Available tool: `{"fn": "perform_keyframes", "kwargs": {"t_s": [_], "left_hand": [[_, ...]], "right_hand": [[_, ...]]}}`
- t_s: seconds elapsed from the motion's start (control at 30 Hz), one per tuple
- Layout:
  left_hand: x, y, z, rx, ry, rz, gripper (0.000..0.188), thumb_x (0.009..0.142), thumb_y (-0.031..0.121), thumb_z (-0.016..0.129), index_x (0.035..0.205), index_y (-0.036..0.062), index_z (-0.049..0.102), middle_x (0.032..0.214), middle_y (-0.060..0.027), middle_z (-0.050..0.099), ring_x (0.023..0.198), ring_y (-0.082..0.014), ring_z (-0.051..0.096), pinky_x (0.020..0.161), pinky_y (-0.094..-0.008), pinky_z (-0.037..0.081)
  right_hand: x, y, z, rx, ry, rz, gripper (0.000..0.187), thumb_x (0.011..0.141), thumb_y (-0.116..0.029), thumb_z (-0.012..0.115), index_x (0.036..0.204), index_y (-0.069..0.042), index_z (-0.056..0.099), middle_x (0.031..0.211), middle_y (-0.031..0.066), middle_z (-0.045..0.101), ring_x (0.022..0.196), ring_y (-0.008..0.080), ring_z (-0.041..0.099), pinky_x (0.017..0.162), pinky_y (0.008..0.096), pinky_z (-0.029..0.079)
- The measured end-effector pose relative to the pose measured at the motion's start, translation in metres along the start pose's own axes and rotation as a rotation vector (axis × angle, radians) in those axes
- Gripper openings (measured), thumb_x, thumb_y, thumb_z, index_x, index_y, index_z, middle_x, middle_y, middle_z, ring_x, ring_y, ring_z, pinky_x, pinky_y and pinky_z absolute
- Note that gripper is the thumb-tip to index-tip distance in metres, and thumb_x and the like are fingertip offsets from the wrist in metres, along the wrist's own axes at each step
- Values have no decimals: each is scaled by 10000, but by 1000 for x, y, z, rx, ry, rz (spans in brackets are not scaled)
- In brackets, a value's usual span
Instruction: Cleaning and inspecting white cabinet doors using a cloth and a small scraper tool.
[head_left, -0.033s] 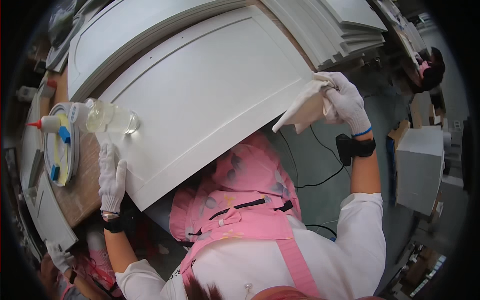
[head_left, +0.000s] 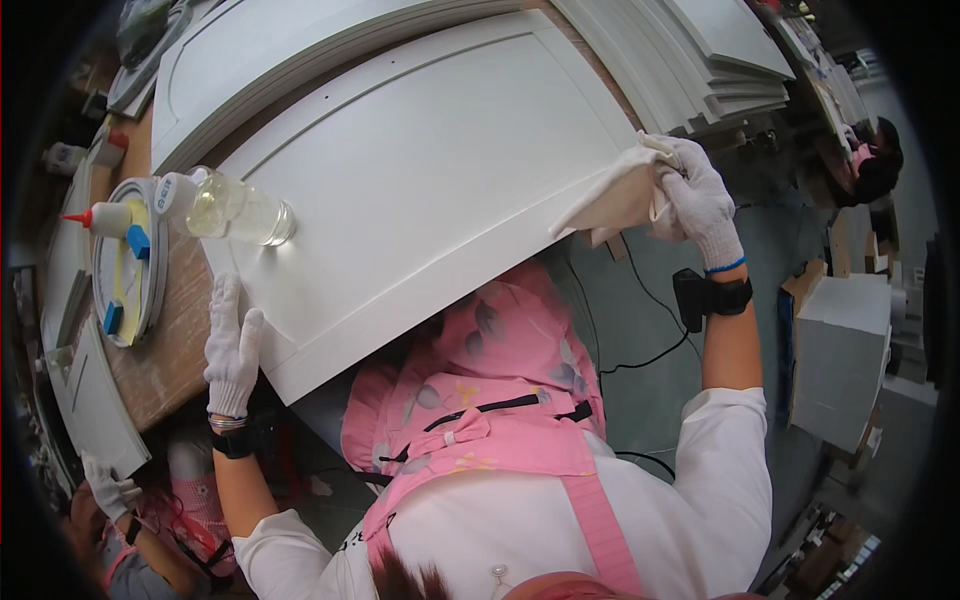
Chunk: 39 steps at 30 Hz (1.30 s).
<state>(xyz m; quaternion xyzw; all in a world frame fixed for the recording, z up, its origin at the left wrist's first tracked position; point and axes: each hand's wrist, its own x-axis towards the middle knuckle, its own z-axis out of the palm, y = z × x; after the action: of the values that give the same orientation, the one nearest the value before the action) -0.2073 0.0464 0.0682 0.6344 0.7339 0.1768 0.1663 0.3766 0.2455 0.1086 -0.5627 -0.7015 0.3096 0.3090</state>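
Observation:
A white panel with a recessed centre lies on the wooden table, its near edge jutting toward me. At its right end, my right hand, in a white knit glove, is closed on a cream cloth. The cloth hangs in folds over the panel's near right corner. My left hand, also gloved, lies along the panel's left edge, fingers stretched out and holding nothing. Just beyond it, a clear bottle of pale yellowish liquid with a white cap stands on the panel's left end.
A round lid on the wooden table carries blue blocks and a red-tipped squeeze bottle. Stacked white panels lie behind, with more at the far right. A co-worker's gloved hand shows at lower left. Boxes stand right.
The panel, bottle and lid appear slightly farther right and higher in the picture. My left hand stays outstretched by the left edge; my right keeps hold of the cloth at the corner.

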Motion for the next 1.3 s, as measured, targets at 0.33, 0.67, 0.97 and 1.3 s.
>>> {"fn": "perform_keyframes", "kwargs": {"t_s": [0.33,0.67,0.97,1.3], "left_hand": [[-102,41,37,-100,128,-396,581,1007,262,549,1508,19,385,1513,-227,415,1405,-370,397,1167,-428,302],[-93,41,47,-536,176,-620,625,1019,395,541,1561,156,341,1546,-43,426,568,-23,397,432,-177,342],[-91,41,45,-514,182,-657,621,1027,417,518,1565,170,332,1542,-42,429,573,-29,405,433,-181,346],[-93,36,52,-472,245,-594,612,1026,424,517,1566,198,337,924,-18,616,484,-37,354,408,-199,321]], "right_hand": [[-75,-89,207,-379,4,-776,340,752,-254,717,1085,-200,681,1203,78,582,1139,310,528,998,453,407],[27,86,-7,-1096,-125,685,368,885,-279,644,1222,-132,657,1178,142,659,1122,356,637,900,483,544],[-1,28,11,-969,80,161,376,954,-484,550,1116,-164,661,1140,151,611,1055,373,624,876,487,534],[-3,-3,31,-1121,2,289,274,925,-392,597,1095,-188,669,1092,132,614,1028,343,632,844,465,535]]}}
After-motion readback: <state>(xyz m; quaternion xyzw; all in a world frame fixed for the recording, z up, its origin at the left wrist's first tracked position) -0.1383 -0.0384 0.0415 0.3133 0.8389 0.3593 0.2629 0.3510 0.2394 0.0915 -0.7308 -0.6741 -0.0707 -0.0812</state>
